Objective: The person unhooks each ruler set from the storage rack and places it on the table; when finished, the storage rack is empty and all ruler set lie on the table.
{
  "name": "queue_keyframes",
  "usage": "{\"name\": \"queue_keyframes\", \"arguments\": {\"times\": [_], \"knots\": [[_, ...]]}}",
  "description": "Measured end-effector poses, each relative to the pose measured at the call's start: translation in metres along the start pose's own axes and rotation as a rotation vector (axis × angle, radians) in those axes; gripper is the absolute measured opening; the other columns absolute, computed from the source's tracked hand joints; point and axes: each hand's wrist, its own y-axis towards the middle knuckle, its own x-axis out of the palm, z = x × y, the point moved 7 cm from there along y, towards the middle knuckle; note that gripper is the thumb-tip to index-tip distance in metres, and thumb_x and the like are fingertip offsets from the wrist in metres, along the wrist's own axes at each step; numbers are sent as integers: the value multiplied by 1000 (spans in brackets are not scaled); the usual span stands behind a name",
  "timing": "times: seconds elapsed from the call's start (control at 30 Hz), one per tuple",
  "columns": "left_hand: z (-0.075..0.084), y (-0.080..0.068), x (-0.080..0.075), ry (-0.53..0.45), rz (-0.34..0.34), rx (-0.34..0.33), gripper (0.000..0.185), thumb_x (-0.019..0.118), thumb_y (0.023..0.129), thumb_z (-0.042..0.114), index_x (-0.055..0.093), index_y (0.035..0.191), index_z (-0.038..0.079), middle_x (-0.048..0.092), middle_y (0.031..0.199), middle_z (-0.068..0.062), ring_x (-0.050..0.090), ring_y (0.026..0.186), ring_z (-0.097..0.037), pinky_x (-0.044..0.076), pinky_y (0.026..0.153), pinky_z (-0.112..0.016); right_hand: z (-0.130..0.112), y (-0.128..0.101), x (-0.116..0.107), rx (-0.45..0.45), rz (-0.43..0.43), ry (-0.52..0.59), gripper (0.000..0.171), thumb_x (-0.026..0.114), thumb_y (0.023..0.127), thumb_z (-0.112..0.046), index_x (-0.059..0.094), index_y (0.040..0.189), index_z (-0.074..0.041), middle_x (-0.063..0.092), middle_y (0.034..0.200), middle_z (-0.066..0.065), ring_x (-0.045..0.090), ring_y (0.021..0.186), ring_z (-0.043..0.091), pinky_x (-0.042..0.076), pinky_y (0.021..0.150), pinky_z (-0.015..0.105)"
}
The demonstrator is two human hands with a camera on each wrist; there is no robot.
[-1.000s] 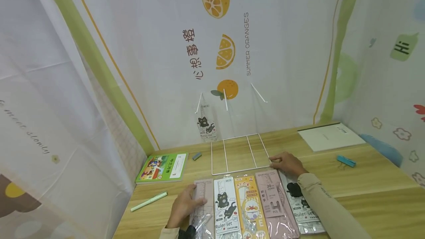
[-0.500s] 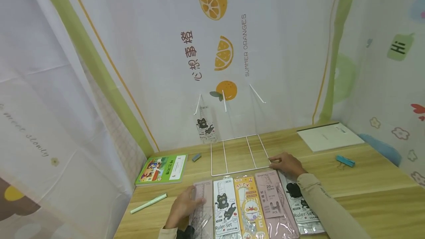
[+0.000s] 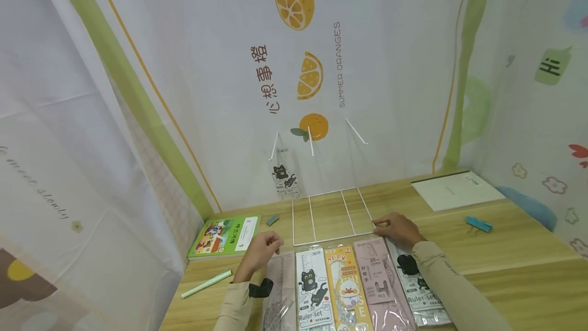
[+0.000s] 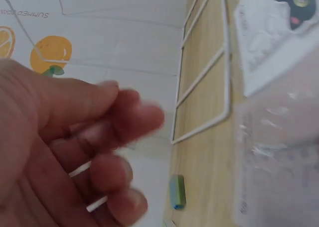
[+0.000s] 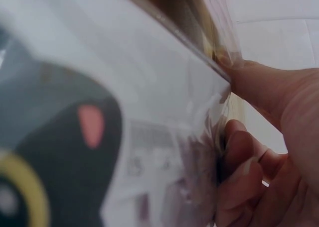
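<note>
We see the left hand (image 3: 261,251) loosely curled, its grip empty, above the clear ruler pack (image 3: 278,290) on the wooden worktop (image 3: 505,264). Right hand (image 3: 397,227) seemingly pinches the black-cat "Ruler-set" packet (image 3: 420,290), beside the white wire rack (image 3: 331,214).

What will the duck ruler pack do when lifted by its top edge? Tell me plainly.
The duck ruler pack is long, thin and flat, so it probably feels light. Its clear plastic sleeve looks glossy, so it may slip between fingers. The card inside likely keeps it fairly stiff, though it may bend somewhat if lifted by one end.
</note>
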Motion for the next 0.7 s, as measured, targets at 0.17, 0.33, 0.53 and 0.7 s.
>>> {"name": "queue_keyframes", "arguments": {"times": [0.17, 0.33, 0.53, 0.7], "knots": [[11, 36, 6, -94, 60, -1, 10, 67, 95, 6, 71, 95, -3, 70, 81, -8, 52, 61, -11, 44, 52, -21, 2, 0, -6, -5, -11, 5, 40, 78, 87, -30, 74, 122, -9, 72, 107, 16, 56, 73, 17, 41, 60, 32], [5, 70, 9, -197, 175, -77, 19, 69, 94, 15, 69, 86, -2, 69, 78, -8, 51, 57, -9, 44, 53, -20, 2, 3, -11, 38, -26, 37, 40, 77, 89, -28, 72, 124, -9, 72, 113, 17, 55, 73, 18, 41, 61, 31], [-2, 92, -13, -363, 324, -72, 23, 62, 98, 10, 66, 116, -5, 67, 105, -15, 56, 69, -14, 51, 58, -28, 0, 1, -6, 89, -55, 115, 42, 77, 89, -25, 71, 127, -8, 70, 109, 15, 58, 73, 19, 44, 61, 32], [-7, 97, -38, -422, 360, -92, 42, 61, 100, 10, 57, 142, 9, 53, 144, -16, 54, 77, -11, 53, 65, -27, 4, -3, 4, 105, -58, 151, 43, 78, 88, -25, 71, 127, -8, 70, 109, 14, 59, 74, 20, 45, 60, 32]]}}
